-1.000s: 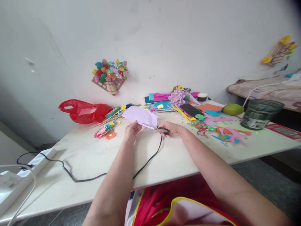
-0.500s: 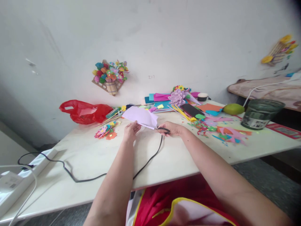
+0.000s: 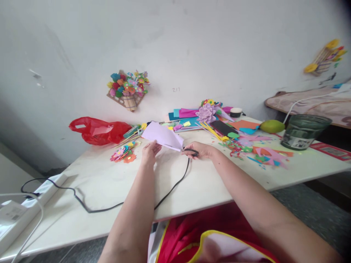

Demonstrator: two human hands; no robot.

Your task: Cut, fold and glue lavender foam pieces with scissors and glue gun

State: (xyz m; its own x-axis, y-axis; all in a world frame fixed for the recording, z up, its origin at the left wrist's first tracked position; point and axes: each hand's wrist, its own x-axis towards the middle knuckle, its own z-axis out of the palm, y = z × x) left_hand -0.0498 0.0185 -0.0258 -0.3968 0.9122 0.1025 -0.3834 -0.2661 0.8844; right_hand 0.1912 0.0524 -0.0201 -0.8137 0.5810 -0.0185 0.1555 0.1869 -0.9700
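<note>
A lilac sheet [image 3: 161,135], paper or thin foam, is raised above the white table [image 3: 131,182]. Along its near left edge my left hand [image 3: 151,150] grips it, fingers closed on the sheet. My right hand [image 3: 199,150] is wrapped round black-handled scissors [image 3: 192,152], whose blades lie at the sheet's near edge. How far the blades are apart is too small to tell. Left of my left hand lies a pile of colourful cut-out flowers [image 3: 123,151].
A red plastic bag [image 3: 101,130] lies at the back left. Right of my hands are coloured scraps [image 3: 270,156], a phone [image 3: 222,128], a green fruit [image 3: 272,126] and a glass jar [image 3: 305,132]. A black cable [image 3: 94,210] runs from a power strip [image 3: 52,186] across the front.
My left hand has shifted slightly left along the sheet's edge, and the sheet has tilted a little. The right hand with the scissors has hardly moved.
</note>
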